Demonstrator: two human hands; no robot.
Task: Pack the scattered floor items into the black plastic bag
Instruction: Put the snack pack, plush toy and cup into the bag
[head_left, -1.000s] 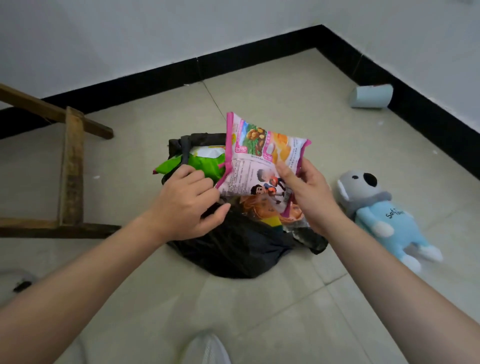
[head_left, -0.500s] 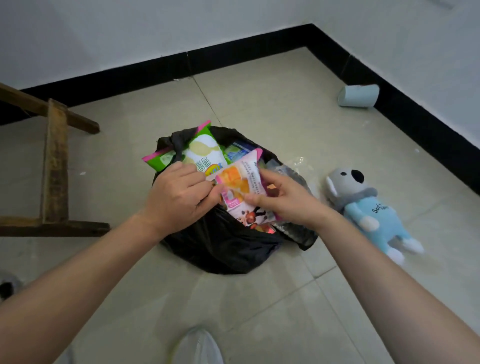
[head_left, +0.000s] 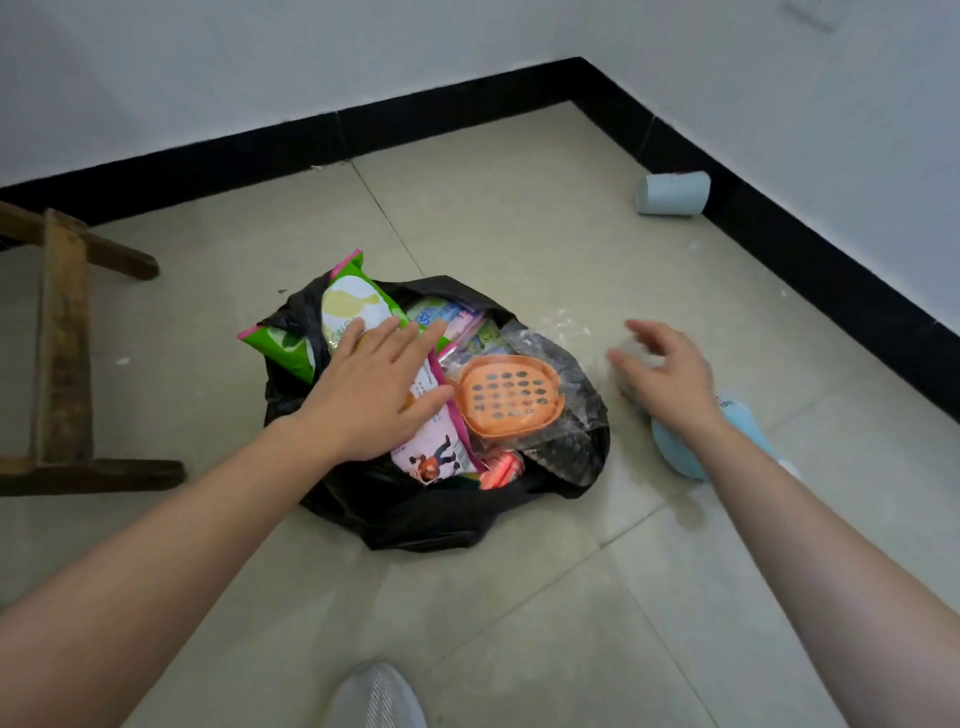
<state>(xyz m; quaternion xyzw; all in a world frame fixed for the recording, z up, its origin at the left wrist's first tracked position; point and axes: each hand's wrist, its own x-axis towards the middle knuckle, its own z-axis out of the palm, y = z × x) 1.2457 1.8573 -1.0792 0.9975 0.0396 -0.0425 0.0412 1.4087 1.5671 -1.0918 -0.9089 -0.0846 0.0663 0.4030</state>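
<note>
The black plastic bag lies open on the tiled floor, stuffed with snack packets. A green packet sticks out at its far left. My left hand lies flat, fingers spread, on a pink and white packet in the bag. An orange perforated dish in clear wrap sits at the bag's right side. My right hand hovers open over the blue and grey plush koala, hiding its head. A light blue cup lies on its side by the far right wall.
A wooden frame lies on the floor to the left. Black skirting runs along both walls, meeting in the far corner. A grey shoe tip shows at the bottom edge.
The pink packet went down into the bag and my right hand let go of it, swinging right over the koala. My left hand opened flat onto the packets.
</note>
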